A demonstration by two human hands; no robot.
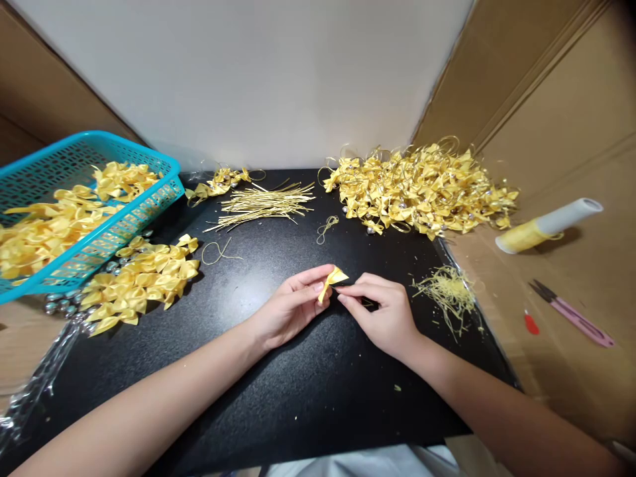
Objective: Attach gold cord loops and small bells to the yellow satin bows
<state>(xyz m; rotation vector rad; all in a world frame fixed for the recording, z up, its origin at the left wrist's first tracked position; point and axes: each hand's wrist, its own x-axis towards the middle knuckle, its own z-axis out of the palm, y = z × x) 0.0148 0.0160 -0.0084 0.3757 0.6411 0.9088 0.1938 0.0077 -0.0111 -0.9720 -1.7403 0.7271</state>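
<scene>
Between the thumb and fingers of my left hand [298, 301] is a small yellow ribbon bow [332, 281], held above the middle of the black table [318, 411]. Just to its right, my right hand [385, 308] is closed in a pinch, its fingertips close to the bow. Whatever sits in that pinch is too small to make out. Behind the hands lie a loose loop of gold cord [326, 230] and a bundle of cut gold cords [268, 204]. Another thin cord [218, 253] curls on the table to the left.
At left, a blue basket [173, 169] holds yellow bows, with more bows [144, 278] and silver bells [62, 305] beside it. Finished-looking bows with cords [417, 189] heap at back right. Cord scraps [450, 295], pink snips [576, 318], a red piece [531, 323] and a ribbon tube [546, 225] lie right.
</scene>
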